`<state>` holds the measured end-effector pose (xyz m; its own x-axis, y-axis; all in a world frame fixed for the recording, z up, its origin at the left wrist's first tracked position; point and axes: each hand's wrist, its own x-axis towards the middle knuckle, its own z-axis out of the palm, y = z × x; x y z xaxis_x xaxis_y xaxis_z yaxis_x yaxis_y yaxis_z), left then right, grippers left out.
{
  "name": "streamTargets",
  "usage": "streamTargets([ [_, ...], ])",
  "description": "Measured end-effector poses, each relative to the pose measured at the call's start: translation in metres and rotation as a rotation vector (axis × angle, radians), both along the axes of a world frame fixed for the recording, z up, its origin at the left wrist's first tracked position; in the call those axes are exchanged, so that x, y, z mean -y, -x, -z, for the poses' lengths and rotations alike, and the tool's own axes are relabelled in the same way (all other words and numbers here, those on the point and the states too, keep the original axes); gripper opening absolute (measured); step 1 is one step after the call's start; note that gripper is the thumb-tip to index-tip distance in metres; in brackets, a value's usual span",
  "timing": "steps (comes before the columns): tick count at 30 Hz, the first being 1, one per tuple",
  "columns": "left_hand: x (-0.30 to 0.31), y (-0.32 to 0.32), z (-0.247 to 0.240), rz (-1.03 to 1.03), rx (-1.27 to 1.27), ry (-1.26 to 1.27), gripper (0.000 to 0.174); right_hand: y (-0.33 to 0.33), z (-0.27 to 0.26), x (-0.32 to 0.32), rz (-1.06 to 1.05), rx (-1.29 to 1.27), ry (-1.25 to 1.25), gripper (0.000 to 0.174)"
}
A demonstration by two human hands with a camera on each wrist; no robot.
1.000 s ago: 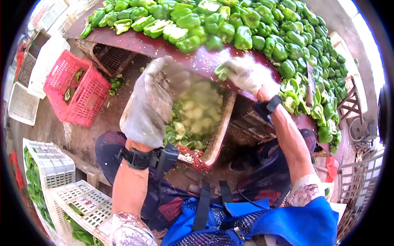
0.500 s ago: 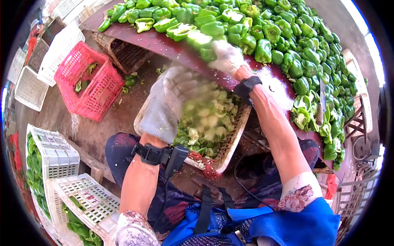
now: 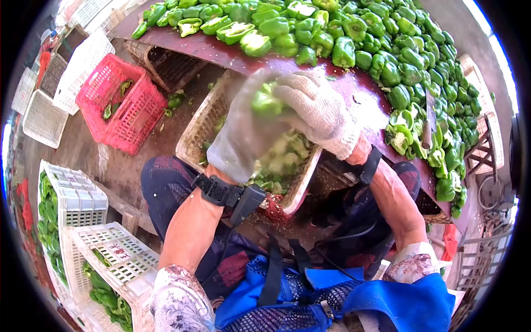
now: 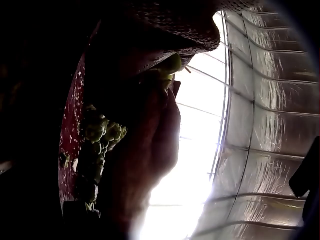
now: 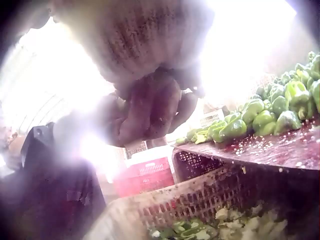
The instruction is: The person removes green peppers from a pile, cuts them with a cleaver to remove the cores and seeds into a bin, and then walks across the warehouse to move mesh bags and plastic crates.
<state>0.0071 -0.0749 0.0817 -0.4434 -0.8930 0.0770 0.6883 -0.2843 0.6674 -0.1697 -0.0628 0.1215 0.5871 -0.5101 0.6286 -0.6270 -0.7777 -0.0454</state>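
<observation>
Above the crate, a green bell pepper sits between two gloved hands. The right hand grips its right side with bent fingers. Cupped round the other side is the left hand, blurred, its far fingers partly hidden by the pepper. In the dark left wrist view, a bit of the green pepper shows between the hands. Below them, a white crate holds pale green pepper scraps.
A big heap of green peppers covers the dark red tabletop, with a knife lying among cut ones at right. A pink basket stands on the floor at left. White crates of peppers stand near the left knee.
The right hand reached to the near edge of the pepper heap, then came back toward the body with a pepper. The left hand rose to meet it over the crate.
</observation>
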Motion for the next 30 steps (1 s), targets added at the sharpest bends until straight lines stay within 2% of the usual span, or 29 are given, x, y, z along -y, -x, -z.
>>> streamTargets([
  [2,0.002,0.014,0.009,-0.089,0.034,-0.066,0.037,0.0,0.008,-0.008,0.047,0.079,0.013,0.05],
  [4,0.0,0.02,0.013,-0.061,-0.049,-0.198,0.034,-0.001,0.02,-0.012,0.1,0.188,0.001,0.048],
  [6,-0.002,0.021,0.011,0.085,-0.249,-0.391,0.03,-0.003,0.031,-0.014,0.096,0.314,-0.007,0.045],
  [7,-0.016,0.026,-0.009,0.094,-0.2,-0.282,0.025,-0.004,0.036,-0.015,0.106,0.358,-0.017,0.045],
  [8,-0.014,0.027,-0.003,0.104,-0.229,-0.319,0.027,-0.004,0.041,-0.017,0.119,0.402,-0.027,0.045],
  [10,0.001,0.029,0.019,0.123,-0.291,-0.383,0.03,-0.006,0.048,-0.016,0.168,0.481,-0.092,0.033],
  [12,0.005,0.051,0.055,-0.085,-0.018,-0.185,0.035,-0.008,0.055,-0.02,0.271,0.563,-0.237,0.026],
  [13,0.0,0.054,0.045,-0.122,0.102,-0.174,0.039,-0.009,0.056,-0.016,0.36,0.607,-0.303,0.017],
  [15,-0.01,0.06,0.024,-0.181,0.349,-0.163,0.049,-0.006,0.057,-0.015,0.35,0.659,-0.377,0.015],
  [16,-0.014,0.061,0.015,-0.126,0.196,-0.244,0.052,-0.003,0.056,-0.016,0.347,0.682,-0.416,0.015],
  [17,-0.017,0.062,0.006,-0.073,0.048,-0.334,0.056,0.0,0.045,-0.016,0.346,0.773,-0.589,0.018],
  [18,-0.011,0.063,0.008,-0.053,-0.014,-0.302,0.058,0.003,0.033,-0.016,0.356,0.901,-0.7,0.024],
  [19,-0.008,0.062,0.01,-0.037,-0.078,-0.274,0.061,0.018,0.037,-0.009,0.412,0.674,-0.379,0.027],
  [20,-0.013,0.058,0.003,-0.099,0.076,-0.28,0.066,0.029,0.035,-0.003,0.398,0.725,-0.335,0.029],
  [21,-0.013,0.057,0.003,-0.112,0.059,-0.26,0.065,0.04,0.033,0.004,0.384,0.773,-0.289,0.032],
  [22,-0.014,0.056,0.005,-0.124,0.044,-0.243,0.064,0.045,0.024,0.009,0.298,1.108,-0.51,0.035],
  [23,-0.008,0.052,0.009,-0.093,0.001,-0.233,0.06,0.061,0.027,0.019,0.528,0.533,-0.1,0.042],
  [24,-0.007,0.05,0.013,-0.105,0.022,-0.19,0.058,0.069,0.039,0.017,0.534,0.485,-0.144,0.04],
  [26,-0.006,0.047,0.018,-0.164,0.089,-0.086,0.055,0.061,0.028,-0.01,0.542,0.381,-0.242,0.036],
  [27,-0.004,0.047,0.024,-0.214,0.137,-0.025,0.054,0.054,0.023,-0.018,0.379,0.303,-0.189,0.03],
  [29,0.007,0.05,0.043,-0.289,0.247,0.093,0.051,0.036,0.029,-0.027,0.19,0.375,-0.229,0.017],
  [30,0.008,0.05,0.045,-0.289,0.275,0.115,0.05,0.031,0.027,-0.031,0.225,0.233,-0.168,0.015],
])
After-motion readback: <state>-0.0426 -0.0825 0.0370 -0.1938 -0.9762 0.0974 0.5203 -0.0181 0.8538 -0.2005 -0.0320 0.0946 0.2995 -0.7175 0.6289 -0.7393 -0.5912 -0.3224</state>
